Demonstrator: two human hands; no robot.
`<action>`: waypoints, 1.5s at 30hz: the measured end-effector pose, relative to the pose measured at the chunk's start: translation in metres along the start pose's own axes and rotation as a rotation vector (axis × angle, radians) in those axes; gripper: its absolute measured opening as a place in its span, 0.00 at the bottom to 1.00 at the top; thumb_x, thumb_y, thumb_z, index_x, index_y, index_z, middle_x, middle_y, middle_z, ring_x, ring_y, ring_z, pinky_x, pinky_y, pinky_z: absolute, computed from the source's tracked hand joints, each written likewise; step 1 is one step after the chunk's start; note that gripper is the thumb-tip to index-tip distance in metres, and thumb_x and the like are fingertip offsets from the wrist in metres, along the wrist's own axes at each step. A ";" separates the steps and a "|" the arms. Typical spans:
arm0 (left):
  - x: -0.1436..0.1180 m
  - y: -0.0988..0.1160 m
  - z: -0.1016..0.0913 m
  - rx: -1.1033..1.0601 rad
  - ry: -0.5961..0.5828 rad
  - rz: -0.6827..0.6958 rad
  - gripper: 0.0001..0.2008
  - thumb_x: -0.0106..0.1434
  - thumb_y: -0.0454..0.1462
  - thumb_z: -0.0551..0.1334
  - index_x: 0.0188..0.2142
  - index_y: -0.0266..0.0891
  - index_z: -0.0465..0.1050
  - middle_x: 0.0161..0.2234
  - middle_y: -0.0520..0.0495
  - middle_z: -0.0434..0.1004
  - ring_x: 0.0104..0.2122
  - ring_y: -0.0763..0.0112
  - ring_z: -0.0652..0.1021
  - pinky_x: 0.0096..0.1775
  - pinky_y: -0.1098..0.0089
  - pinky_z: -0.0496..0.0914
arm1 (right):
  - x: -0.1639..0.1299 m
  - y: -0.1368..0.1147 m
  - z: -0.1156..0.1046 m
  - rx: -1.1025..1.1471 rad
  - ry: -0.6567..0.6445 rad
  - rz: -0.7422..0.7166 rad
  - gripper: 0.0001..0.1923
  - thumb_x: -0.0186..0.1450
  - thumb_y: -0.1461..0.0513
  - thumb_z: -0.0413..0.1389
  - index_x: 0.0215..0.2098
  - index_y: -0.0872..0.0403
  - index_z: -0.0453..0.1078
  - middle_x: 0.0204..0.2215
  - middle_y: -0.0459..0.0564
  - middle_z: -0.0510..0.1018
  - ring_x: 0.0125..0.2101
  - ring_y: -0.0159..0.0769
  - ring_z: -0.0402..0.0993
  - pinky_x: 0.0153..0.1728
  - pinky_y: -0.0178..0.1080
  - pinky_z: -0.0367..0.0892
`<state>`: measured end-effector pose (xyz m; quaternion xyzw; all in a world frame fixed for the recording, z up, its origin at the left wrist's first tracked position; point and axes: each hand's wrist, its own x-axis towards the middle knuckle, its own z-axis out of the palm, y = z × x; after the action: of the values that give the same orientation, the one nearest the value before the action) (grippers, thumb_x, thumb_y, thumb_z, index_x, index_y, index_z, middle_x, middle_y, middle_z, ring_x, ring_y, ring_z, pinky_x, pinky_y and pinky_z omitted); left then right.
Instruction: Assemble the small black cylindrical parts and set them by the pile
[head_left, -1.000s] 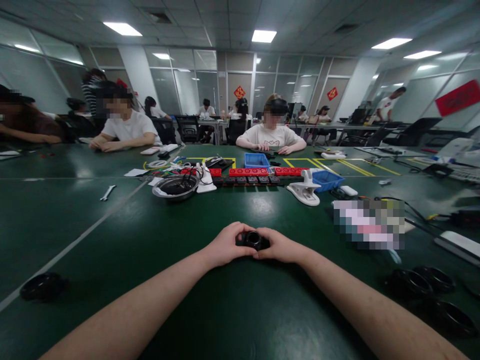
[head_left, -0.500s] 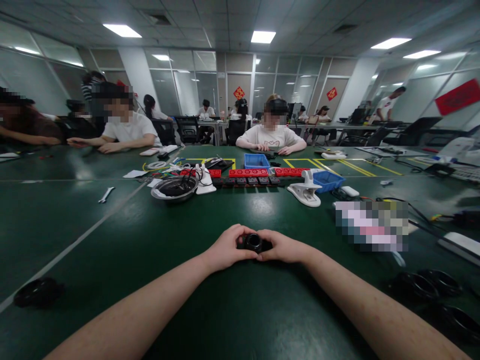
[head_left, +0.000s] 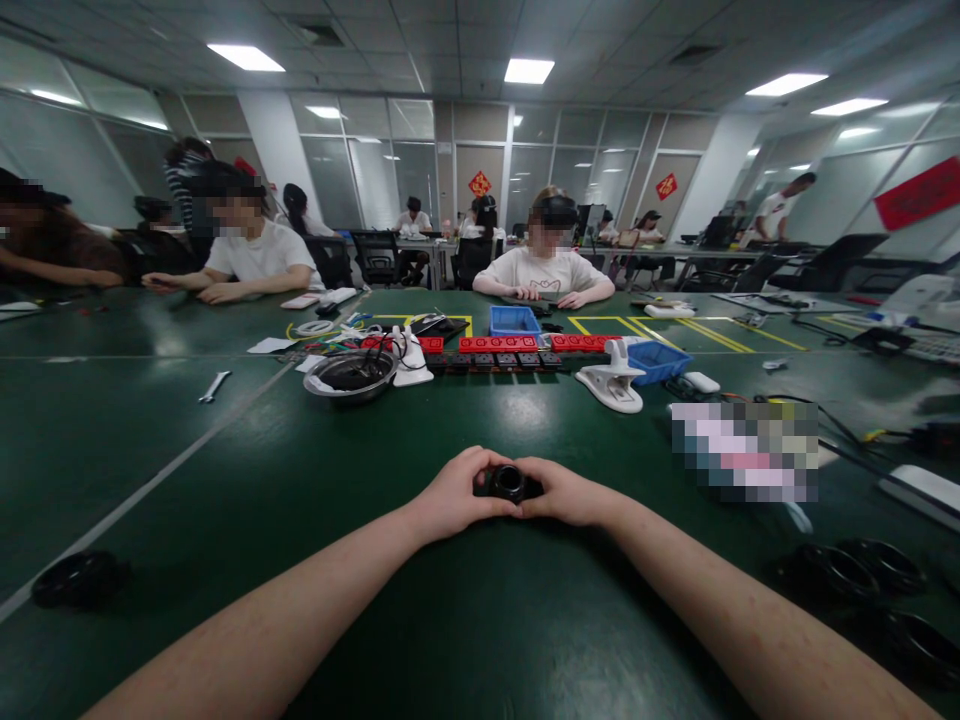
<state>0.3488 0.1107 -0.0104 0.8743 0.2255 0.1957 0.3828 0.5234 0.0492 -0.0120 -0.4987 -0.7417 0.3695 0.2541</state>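
A glossy black ring-shaped part (head_left: 509, 483) with a round hole sits between my two hands, low over the green table in the middle of the view. My left hand (head_left: 463, 492) grips it from the left, thumb along the near side and fingers curled behind. From the right, my right hand (head_left: 564, 492) closes on the same part, its thumb meeting the left thumb in front. The fingers hide much of the part's sides. Similar black rings (head_left: 836, 572) lie at the lower right, and another black part (head_left: 80, 580) rests at the lower left.
Ahead stand a metal bowl (head_left: 351, 378) with cables, red power strips (head_left: 496, 344), a white clamp base (head_left: 613, 382) and blue trays (head_left: 514, 321). A wrench (head_left: 214, 387) lies to the left. Across the table sits a person (head_left: 544, 270); others are farther back.
The view has shifted very slightly. Both hands keep the same hold on the black ring-shaped part.
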 end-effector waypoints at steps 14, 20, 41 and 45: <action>-0.002 0.007 0.012 0.166 0.224 -0.101 0.18 0.44 0.44 0.65 0.33 0.39 0.67 0.30 0.52 0.64 0.29 0.70 0.67 0.29 0.72 0.61 | 0.008 0.008 0.017 -0.323 0.295 0.134 0.21 0.43 0.53 0.61 0.26 0.55 0.59 0.23 0.43 0.65 0.24 0.30 0.60 0.22 0.31 0.53; 0.001 0.001 0.020 0.135 0.343 -0.149 0.17 0.45 0.44 0.64 0.34 0.39 0.67 0.32 0.49 0.66 0.33 0.66 0.68 0.33 0.69 0.63 | 0.016 -0.005 0.037 -0.643 0.508 0.337 0.15 0.50 0.55 0.55 0.29 0.56 0.59 0.24 0.49 0.68 0.25 0.35 0.63 0.24 0.35 0.53; -0.002 0.006 -0.003 0.055 0.026 -0.018 0.18 0.46 0.44 0.64 0.36 0.40 0.68 0.32 0.51 0.64 0.31 0.70 0.67 0.29 0.73 0.62 | 0.002 0.006 0.006 -0.305 0.123 -0.019 0.16 0.48 0.55 0.59 0.31 0.57 0.65 0.28 0.46 0.68 0.30 0.33 0.63 0.31 0.34 0.58; -0.002 0.004 -0.003 0.058 0.020 -0.012 0.19 0.46 0.45 0.64 0.38 0.41 0.67 0.31 0.51 0.64 0.30 0.70 0.66 0.30 0.72 0.62 | 0.002 0.007 0.003 -0.291 0.091 -0.049 0.16 0.50 0.55 0.58 0.33 0.56 0.65 0.30 0.46 0.68 0.31 0.34 0.63 0.32 0.35 0.58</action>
<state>0.3470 0.1091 -0.0059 0.8816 0.2402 0.1954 0.3563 0.5243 0.0514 -0.0189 -0.5281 -0.7872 0.2290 0.2214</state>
